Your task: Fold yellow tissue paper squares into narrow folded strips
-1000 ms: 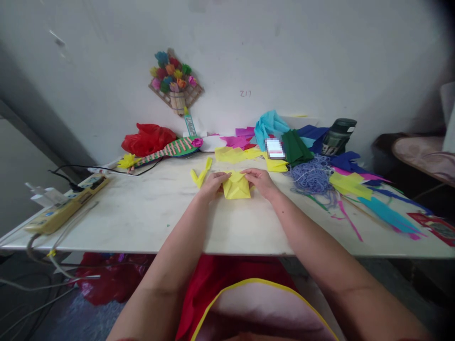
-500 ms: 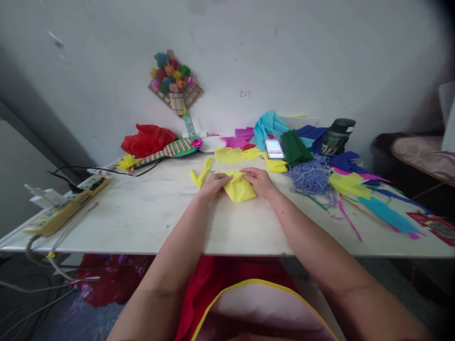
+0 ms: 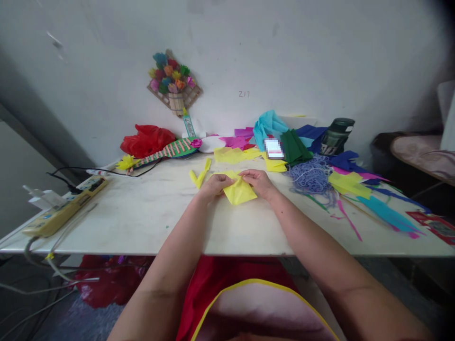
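Yellow paper (image 3: 240,192), left of yarn tangle (image 3: 311,174), newly skewed, being gathered; pinched by left hand (image 3: 214,185), right hand (image 3: 260,183), fingers closed.

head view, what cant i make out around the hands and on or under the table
All in the head view:
- yellow paper: pinched part hidden by fingers of the left hand and right hand
- bright rectangle: masked by pixelation
- dark bottle: lettering too small, blurred
- red bag: top hidden by table
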The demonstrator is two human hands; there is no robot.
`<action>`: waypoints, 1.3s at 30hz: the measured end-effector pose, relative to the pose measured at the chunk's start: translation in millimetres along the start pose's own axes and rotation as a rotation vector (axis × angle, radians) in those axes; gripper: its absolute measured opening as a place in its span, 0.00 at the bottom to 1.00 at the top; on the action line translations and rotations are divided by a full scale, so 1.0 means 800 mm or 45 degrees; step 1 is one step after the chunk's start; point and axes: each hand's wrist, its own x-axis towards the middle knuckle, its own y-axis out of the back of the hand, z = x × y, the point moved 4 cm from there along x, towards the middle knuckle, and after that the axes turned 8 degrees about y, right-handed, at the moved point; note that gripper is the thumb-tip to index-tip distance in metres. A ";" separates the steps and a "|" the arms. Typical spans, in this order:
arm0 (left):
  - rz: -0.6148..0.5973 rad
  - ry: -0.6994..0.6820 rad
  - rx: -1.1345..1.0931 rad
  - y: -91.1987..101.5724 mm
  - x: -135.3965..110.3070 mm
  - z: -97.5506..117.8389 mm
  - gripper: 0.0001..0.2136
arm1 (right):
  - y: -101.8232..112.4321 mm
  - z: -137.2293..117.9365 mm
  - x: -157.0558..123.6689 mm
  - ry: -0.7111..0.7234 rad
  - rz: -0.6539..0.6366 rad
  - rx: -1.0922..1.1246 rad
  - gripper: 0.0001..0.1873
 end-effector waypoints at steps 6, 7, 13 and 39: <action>-0.011 0.019 -0.007 -0.002 -0.004 0.004 0.16 | 0.001 -0.005 -0.003 -0.036 -0.001 0.047 0.06; -0.013 0.013 -0.005 -0.002 -0.004 0.004 0.15 | 0.001 -0.005 -0.003 -0.037 -0.010 0.066 0.06; -0.004 -0.070 0.047 -0.004 -0.005 0.008 0.14 | -0.001 -0.005 -0.004 -0.045 -0.044 0.152 0.09; 0.102 -0.215 -0.001 0.002 -0.001 0.009 0.15 | -0.002 0.014 -0.001 -0.156 -0.130 0.039 0.14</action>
